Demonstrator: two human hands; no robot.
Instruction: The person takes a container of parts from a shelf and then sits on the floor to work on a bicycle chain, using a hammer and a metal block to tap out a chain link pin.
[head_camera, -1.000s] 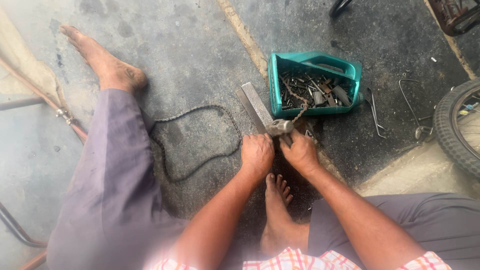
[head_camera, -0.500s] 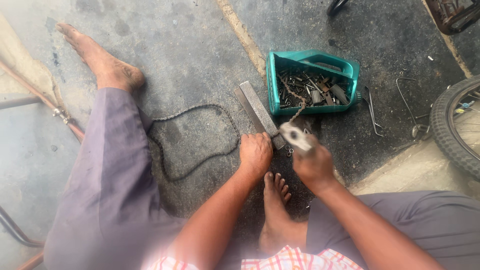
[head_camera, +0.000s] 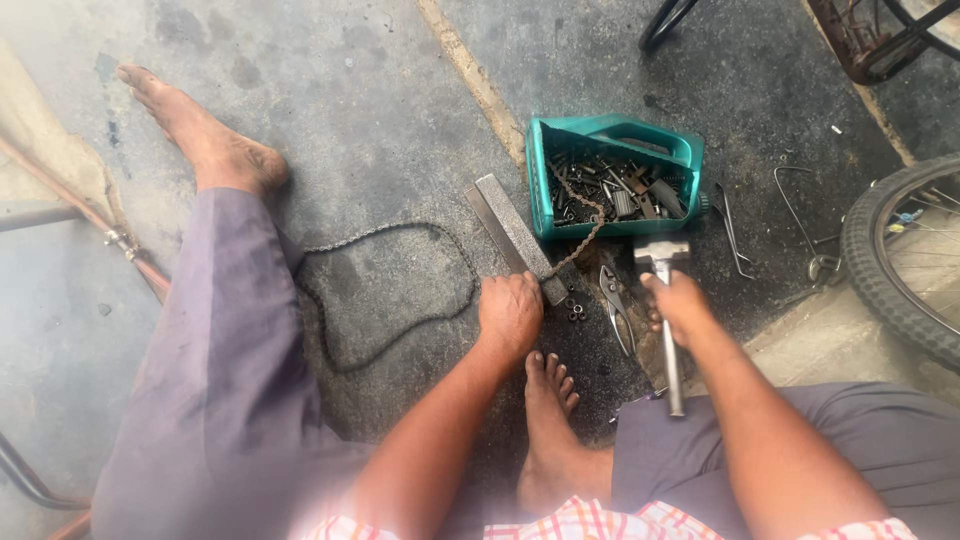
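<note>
- The right hand (head_camera: 680, 305) is wrapped tight around a hammer (head_camera: 665, 300). Its metal head sits just below the green tub (head_camera: 610, 135).
- The left hand (head_camera: 510, 315) presses down on a flat metal bar (head_camera: 515, 235), left of the tub.
- A dark, greasy bike chain (head_camera: 390, 290) loops left from the bar.
- Pliers (head_camera: 615, 300) lie between the hands.
- The tub is full of small metal bits.
</note>
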